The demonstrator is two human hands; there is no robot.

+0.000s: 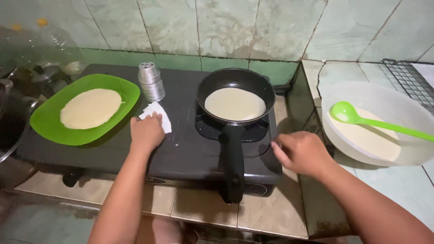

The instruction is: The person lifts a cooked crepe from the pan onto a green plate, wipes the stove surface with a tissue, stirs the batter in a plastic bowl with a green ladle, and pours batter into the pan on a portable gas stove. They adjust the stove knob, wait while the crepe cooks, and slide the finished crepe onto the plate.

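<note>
A person's two bare hands work over a black stove [181, 149] set on a tiled bench [266, 217], seen from a head-worn cam looking down. The left hand [147, 132] presses flat on a white folded cloth [158, 113], fingers bent over its near edge, on the stove top just right of a green plate [122, 101]. That plate holds one pale flat crepe [90, 108], lying centre-left on it. Behind the cloth, a stack of small ribbed metal cups [151, 81] stands upright w/ a perforated top.

The right hand [303, 152] hovers at the stove's front right corner, fingers loosely curled & holding nothing; it sits just beside, not touching, the black handle [233, 158] of a frying pan [212, 86]. The pan rests on the right burner, handle pointing toward the person, w/ a thin round of pale batter [235, 104] spread across its base.

At right, on a slightly higher tiled ledge, a wide white bowl [407, 101] carries more pale batter; a bright green ladle [346, 112] lies in it, scoop to the left, handle running out over the right rim. A dark wire rack [409, 79] shows at the far right edge. At far left, partly out of focus: metal pot lids [45, 72] & a clear plastic bottle [56, 43] w/ a yellow cap. Pale green wall tiles [226, 27] back the scene.
</note>
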